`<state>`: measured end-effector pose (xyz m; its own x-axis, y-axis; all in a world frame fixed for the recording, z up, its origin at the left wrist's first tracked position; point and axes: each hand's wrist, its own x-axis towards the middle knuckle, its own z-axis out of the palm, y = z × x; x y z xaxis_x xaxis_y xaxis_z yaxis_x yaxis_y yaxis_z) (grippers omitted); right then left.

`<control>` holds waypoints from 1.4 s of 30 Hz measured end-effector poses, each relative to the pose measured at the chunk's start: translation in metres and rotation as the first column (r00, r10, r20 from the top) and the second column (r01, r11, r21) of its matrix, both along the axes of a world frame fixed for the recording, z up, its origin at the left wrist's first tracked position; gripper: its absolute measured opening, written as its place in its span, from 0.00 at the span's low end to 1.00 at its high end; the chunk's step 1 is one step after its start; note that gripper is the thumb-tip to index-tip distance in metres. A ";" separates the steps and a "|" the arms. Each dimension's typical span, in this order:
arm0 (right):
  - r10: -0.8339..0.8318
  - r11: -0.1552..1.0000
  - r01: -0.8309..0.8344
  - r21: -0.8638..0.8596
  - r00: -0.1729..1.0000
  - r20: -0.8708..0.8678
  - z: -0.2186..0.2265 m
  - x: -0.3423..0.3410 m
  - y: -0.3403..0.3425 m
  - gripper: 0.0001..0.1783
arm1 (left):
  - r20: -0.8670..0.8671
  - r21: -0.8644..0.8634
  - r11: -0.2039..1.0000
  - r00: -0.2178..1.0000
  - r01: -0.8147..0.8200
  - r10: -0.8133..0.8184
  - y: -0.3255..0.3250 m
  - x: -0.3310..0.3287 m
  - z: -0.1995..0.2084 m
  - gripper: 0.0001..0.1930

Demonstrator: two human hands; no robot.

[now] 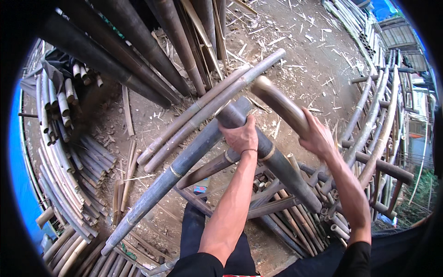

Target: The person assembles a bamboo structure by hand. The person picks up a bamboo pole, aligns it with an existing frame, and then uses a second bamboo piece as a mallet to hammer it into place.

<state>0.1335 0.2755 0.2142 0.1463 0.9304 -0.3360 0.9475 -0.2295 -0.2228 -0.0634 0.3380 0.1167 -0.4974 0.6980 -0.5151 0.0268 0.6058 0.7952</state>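
My left hand (241,137) is closed round the upper part of a dark bamboo pole (288,171), which slants down toward the lower right. In my right hand (318,138), slightly blurred, is a short, thick brown club (284,107) of wood or bamboo. It is raised beyond the pole's upper end, apart from it. A longer dark bamboo pole (170,175) runs from the lower left up to the held pole's top and passes behind it. Whether the two are joined there, I cannot tell. Another bamboo piece (210,168) lies crosswise below my left wrist.
Two bamboo poles (203,108) lie side by side beyond my hands. Thick dark poles (147,46) stand at the far left. Stacked bamboo (69,184) fills the left side, cut lengths (295,217) lie at lower right, and a bamboo rack (380,124) stands right. Shavings litter the dirt ground (304,60).
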 end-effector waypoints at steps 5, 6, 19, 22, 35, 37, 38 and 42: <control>0.440 0.893 -0.427 -0.143 0.895 0.074 -0.052 -0.014 0.137 0.42 | 0.042 0.191 0.979 0.997 -0.075 0.068 0.003 -0.008 -0.020 0.37; 0.531 0.838 -0.545 0.017 0.823 0.201 -0.073 -0.008 0.151 0.39 | 0.018 0.146 0.988 0.999 -0.049 0.047 0.003 -0.001 -0.016 0.37; 0.686 0.724 -0.689 0.033 0.724 0.069 -0.104 -0.035 0.208 0.32 | -0.107 0.089 0.990 0.990 0.106 -0.096 0.003 -0.009 -0.020 0.46; 0.464 0.879 -0.467 -0.100 0.884 -0.047 -0.098 -0.042 0.186 0.30 | -0.139 0.100 0.987 0.984 0.123 -0.109 0.003 -0.007 -0.018 0.46; -0.396 0.916 0.381 -0.127 0.801 -0.449 0.009 -0.008 -0.032 0.51 | -0.059 0.112 0.985 0.991 0.129 -0.123 0.013 0.008 -0.022 0.35; -0.554 0.816 0.512 -0.270 0.558 -0.618 0.041 -0.035 -0.049 0.52 | -0.319 -0.027 0.997 0.944 0.073 -0.077 0.013 -0.015 -0.045 0.38; -0.627 0.747 0.564 -0.353 0.418 -0.658 0.051 -0.046 -0.055 0.53 | -0.199 -0.127 0.983 0.967 0.133 -0.157 0.013 -0.027 -0.055 0.39; -0.521 0.852 0.457 -0.257 0.792 -0.318 0.010 -0.089 -0.085 0.51 | 0.127 -0.275 0.921 0.960 0.275 -0.249 0.017 -0.019 -0.020 0.36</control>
<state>0.0449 0.1904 0.2240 0.4051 0.6967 -0.5920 0.5559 -0.7018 -0.4455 -0.0828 0.3550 0.0963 -0.2601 0.6130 -0.7461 0.1535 0.7891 0.5948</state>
